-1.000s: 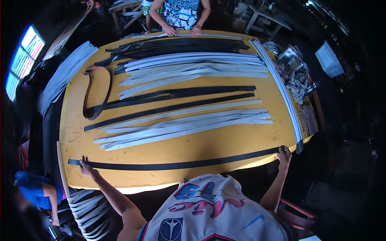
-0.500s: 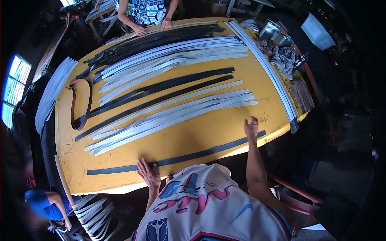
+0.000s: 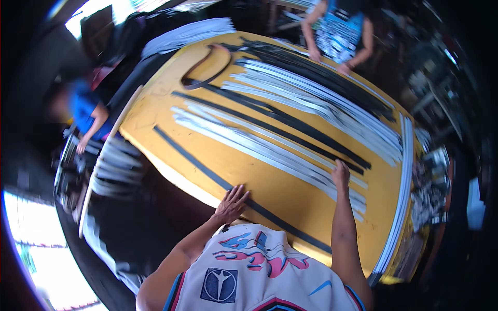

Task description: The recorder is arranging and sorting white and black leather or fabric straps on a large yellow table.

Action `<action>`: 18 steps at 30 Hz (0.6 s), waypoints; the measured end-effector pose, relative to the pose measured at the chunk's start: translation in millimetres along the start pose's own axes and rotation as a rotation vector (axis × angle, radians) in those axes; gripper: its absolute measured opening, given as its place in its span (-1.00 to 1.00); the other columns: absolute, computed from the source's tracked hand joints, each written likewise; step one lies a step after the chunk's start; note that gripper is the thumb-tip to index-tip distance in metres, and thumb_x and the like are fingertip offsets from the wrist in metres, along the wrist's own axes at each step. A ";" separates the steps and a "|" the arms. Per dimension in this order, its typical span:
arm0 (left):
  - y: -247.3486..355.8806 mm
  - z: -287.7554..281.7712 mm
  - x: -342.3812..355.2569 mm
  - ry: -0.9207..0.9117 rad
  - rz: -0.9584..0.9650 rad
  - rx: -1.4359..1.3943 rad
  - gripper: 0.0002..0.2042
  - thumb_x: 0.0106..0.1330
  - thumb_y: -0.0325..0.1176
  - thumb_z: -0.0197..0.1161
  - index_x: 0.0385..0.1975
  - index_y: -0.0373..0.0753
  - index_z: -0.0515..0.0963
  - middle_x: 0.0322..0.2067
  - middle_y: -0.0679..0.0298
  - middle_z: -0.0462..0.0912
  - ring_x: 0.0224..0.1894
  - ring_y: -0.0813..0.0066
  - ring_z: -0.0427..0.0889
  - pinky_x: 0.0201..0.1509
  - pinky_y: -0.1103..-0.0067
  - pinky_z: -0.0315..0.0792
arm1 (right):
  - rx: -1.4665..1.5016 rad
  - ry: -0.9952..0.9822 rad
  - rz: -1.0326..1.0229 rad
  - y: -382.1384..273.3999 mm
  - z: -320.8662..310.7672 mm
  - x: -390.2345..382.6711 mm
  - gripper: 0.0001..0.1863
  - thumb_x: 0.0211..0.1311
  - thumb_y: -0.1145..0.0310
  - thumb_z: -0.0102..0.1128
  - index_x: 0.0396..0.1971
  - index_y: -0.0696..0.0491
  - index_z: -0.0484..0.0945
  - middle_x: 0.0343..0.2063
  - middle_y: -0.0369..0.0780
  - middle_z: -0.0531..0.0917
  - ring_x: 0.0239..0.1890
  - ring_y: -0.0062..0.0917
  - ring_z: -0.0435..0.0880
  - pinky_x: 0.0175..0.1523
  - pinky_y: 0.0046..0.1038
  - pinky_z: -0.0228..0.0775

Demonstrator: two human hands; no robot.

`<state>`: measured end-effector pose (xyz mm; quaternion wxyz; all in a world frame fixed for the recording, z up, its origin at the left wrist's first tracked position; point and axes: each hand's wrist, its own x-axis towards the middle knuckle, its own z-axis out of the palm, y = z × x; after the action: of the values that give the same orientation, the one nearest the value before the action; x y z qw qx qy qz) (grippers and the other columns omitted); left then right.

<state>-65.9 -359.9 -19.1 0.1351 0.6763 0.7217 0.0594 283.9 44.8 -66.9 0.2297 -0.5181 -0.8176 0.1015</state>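
Observation:
A long dark grey strip [image 3: 193, 159] lies along the near edge of the yellow table [image 3: 306, 220]. My left hand [image 3: 232, 205] rests on it with the fingers stretched out, palm down. Farther in, my right hand [image 3: 340, 176] is over the right part of a bundle of white strips [image 3: 254, 146], its fingers curled closed. What those fingers hold, if anything, is hidden. Just beyond that bundle, black strips [image 3: 290, 122] lie at a slant, next to the right hand's fingertips.
More white strips [image 3: 316, 111] and a dark pile [image 3: 311, 72] cover the far side. A brown curved band [image 3: 228, 62] lies at the far left. Long white lengths [image 3: 397, 207] line the right edge. A person [image 3: 340, 31] works across the table; another [image 3: 88, 111] is at left.
The view has swung, so the table appears rotated. My right hand has moved from beside the near dark strip to over the white strips. My left hand stays flat on the dark strip.

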 end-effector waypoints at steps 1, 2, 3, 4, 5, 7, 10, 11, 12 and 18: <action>6.0 2.1 -3.2 0.021 -0.042 0.027 -0.34 0.48 0.02 0.03 0.52 -0.01 0.07 0.52 0.03 0.00 0.56 0.01 -0.02 0.56 0.14 -0.05 | -0.037 -0.027 -0.042 -3.8 0.9 3.6 -0.61 0.09 0.49 0.31 -0.02 0.09 0.61 -0.03 -0.05 0.65 0.07 -0.11 0.61 0.17 -0.16 0.46; 12.5 2.1 -3.5 0.038 -0.060 -0.003 -0.34 0.48 0.01 0.03 0.51 -0.04 0.07 0.52 0.00 0.00 0.56 0.02 -0.03 0.57 0.16 -0.05 | -0.080 -0.062 -0.070 -2.2 2.5 6.0 -0.62 0.08 0.48 0.32 -0.03 0.09 0.61 -0.07 -0.05 0.65 0.03 -0.09 0.61 0.14 -0.15 0.46; 15.1 8.7 -1.9 0.097 -0.032 -0.063 -0.31 0.45 -0.04 0.09 0.51 -0.12 0.06 0.52 -0.03 -0.02 0.56 0.00 -0.03 0.55 0.15 -0.03 | -0.129 -0.078 -0.092 2.0 -1.3 8.8 -0.63 0.08 0.48 0.33 -0.05 0.10 0.62 -0.11 -0.04 0.64 0.00 -0.07 0.61 0.11 -0.13 0.47; 19.7 14.3 2.0 0.108 -0.037 -0.060 -0.31 0.46 -0.04 0.08 0.51 -0.13 0.06 0.52 -0.04 -0.02 0.56 0.00 -0.03 0.55 0.16 -0.04 | -0.137 -0.136 -0.066 7.3 -7.5 10.0 -0.65 0.08 0.45 0.35 -0.07 0.10 0.62 -0.14 -0.04 0.64 -0.02 -0.06 0.62 0.09 -0.13 0.47; 23.2 17.1 8.9 0.113 -0.024 -0.058 -0.32 0.47 -0.03 0.06 0.50 -0.15 0.07 0.51 -0.04 -0.01 0.55 0.00 -0.03 0.56 0.17 -0.04 | -0.155 -0.191 -0.024 9.4 -14.0 10.7 -0.66 0.08 0.43 0.37 -0.10 0.10 0.63 -0.17 -0.03 0.64 -0.05 -0.06 0.62 0.07 -0.12 0.46; 27.1 19.9 12.5 0.148 -0.034 -0.065 -0.33 0.48 -0.01 0.04 0.50 -0.15 0.08 0.51 -0.06 -0.02 0.55 -0.01 -0.03 0.56 0.17 -0.06 | -0.161 -0.230 -0.039 2.4 -22.4 16.3 -0.68 0.09 0.42 0.37 -0.10 0.08 0.64 -0.17 -0.05 0.64 -0.04 -0.08 0.61 0.08 -0.13 0.45; 32.3 21.4 12.1 0.154 -0.053 -0.074 -0.34 0.48 -0.02 0.03 0.49 -0.16 0.10 0.51 -0.07 -0.01 0.55 -0.02 -0.03 0.55 0.16 -0.05 | -0.178 -0.256 -0.063 -13.8 -26.0 15.2 -0.71 0.14 0.37 0.37 -0.11 0.03 0.64 -0.17 -0.09 0.64 -0.01 -0.13 0.61 0.09 -0.13 0.43; 28.8 30.6 12.4 0.152 -0.078 -0.070 -0.32 0.46 0.01 0.06 0.49 -0.12 0.10 0.52 -0.02 -0.02 0.56 0.01 -0.04 0.55 0.15 -0.05 | -0.193 -0.251 -0.068 -21.0 -26.2 13.3 -0.71 0.15 0.35 0.38 -0.10 0.02 0.64 -0.15 -0.10 0.63 0.00 -0.14 0.60 0.09 -0.11 0.43; 30.8 27.0 15.4 0.150 -0.066 -0.085 -0.33 0.46 0.00 0.07 0.49 -0.13 0.11 0.52 -0.02 0.00 0.55 0.01 -0.02 0.54 0.14 -0.03 | -0.238 -0.187 -0.078 -19.2 -26.8 6.1 -0.74 0.15 0.32 0.39 -0.14 -0.03 0.66 -0.19 -0.15 0.64 -0.03 -0.18 0.62 0.06 -0.12 0.43; 27.2 14.5 19.9 0.175 -0.070 -0.190 -0.36 0.44 -0.05 0.13 0.44 -0.18 0.20 0.48 -0.02 0.10 0.48 0.02 0.18 0.50 0.21 0.12 | -0.401 -0.119 -0.177 -10.5 -24.9 -3.2 -0.87 0.38 0.28 0.12 -0.23 -0.07 0.63 -0.23 -0.21 0.62 -0.06 -0.25 0.62 0.10 -0.13 0.36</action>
<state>-36.8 -339.3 -28.0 0.1370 0.6272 0.7449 0.1817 288.6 35.5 -41.8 0.0814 -0.4726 -0.8759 -0.0530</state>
